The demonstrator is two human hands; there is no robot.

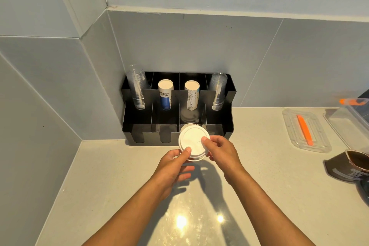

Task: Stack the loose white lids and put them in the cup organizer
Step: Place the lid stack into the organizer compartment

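Note:
A stack of white round lids [193, 142] is held above the counter, just in front of the black cup organizer [229, 126]. My left hand [175, 168] grips the stack's lower left edge with the thumb on top. My right hand [221, 151] holds its right edge, thumb pressing on the top lid. The stack overlaps the front wall of the organizer's third front slot. How many lids are in the stack cannot be told.
The organizer's back row holds clear cups [137, 88], two paper cup stacks [165, 94] [192, 95] and more clear cups [218, 91]. A clear container lid with an orange strip [305, 131], a clear box [351, 114] and a dark appliance [351, 168] stand at right.

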